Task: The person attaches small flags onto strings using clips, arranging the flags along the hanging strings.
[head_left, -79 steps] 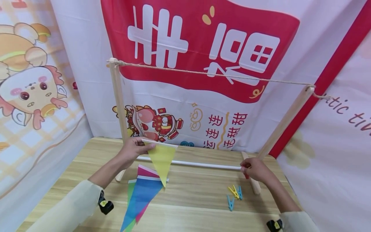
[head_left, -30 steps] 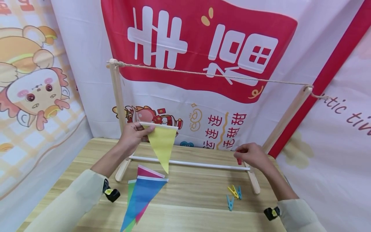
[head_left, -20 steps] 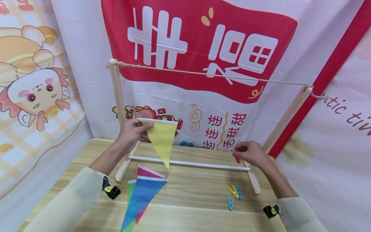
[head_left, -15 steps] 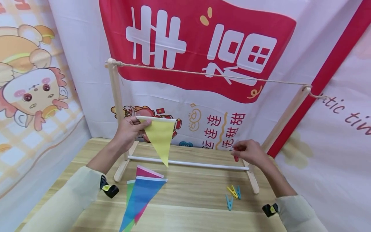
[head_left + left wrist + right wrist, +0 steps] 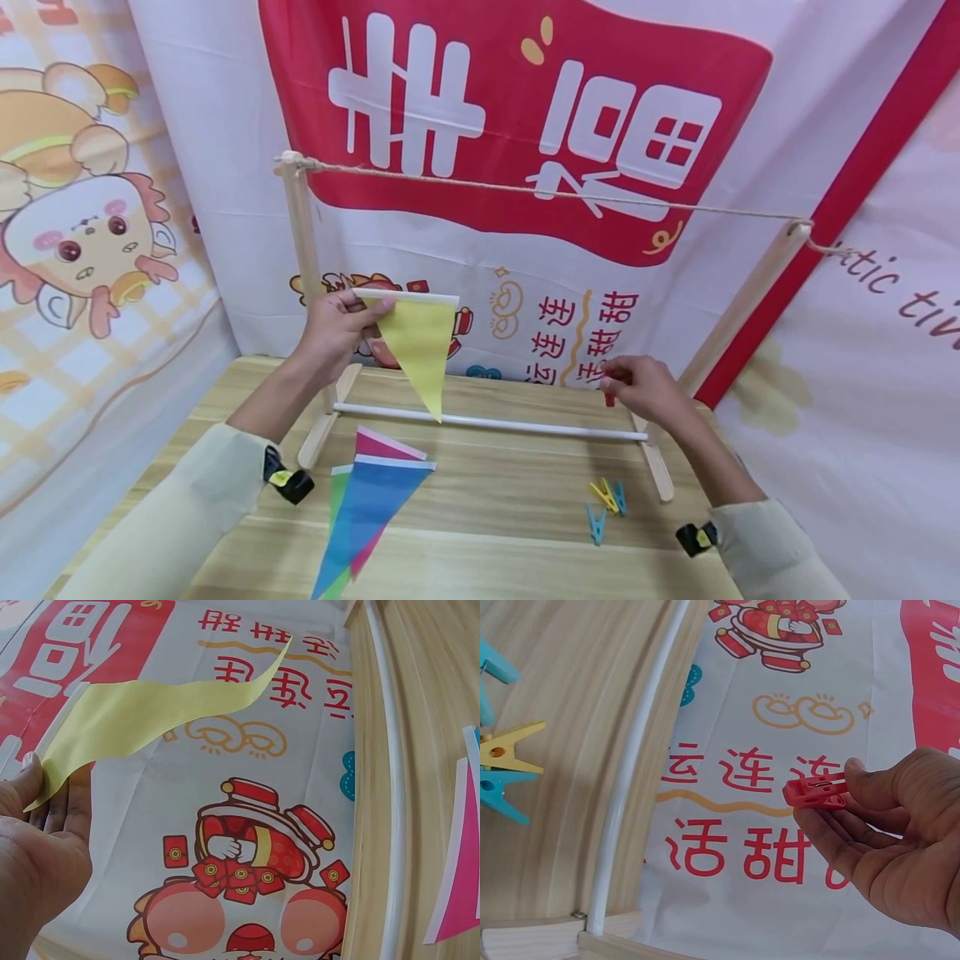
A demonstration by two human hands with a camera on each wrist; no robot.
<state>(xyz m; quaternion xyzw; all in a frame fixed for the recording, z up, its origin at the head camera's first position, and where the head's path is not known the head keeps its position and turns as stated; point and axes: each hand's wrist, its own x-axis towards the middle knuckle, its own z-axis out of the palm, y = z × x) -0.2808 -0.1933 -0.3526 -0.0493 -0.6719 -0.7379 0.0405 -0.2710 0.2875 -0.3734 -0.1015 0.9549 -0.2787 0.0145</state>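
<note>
My left hand (image 5: 333, 333) pinches the white-edged top corner of a yellow triangular pennant (image 5: 417, 342), which hangs point down in front of the backdrop. In the left wrist view the pennant (image 5: 142, 712) bends in a wave away from the thumb. My right hand (image 5: 647, 385) pinches a red clothespin (image 5: 814, 793) between thumb and fingers; the head view shows only a bit of it below the fingertips. Above both hands a twine line (image 5: 525, 187) runs between two wooden posts. A blue pennant (image 5: 382, 500) lies over pink and green ones on the table.
Yellow and blue clothespins (image 5: 604, 497) lie at the table's right. A white rod (image 5: 510, 425) joins the feet of the wooden posts (image 5: 303, 242) low across the back. A printed cloth backdrop (image 5: 465, 250) stands behind the frame.
My left hand has raised the yellow pennant from near the table to above the white rod. My right hand has lifted from beside the right post's foot and moved slightly left with the red clothespin.
</note>
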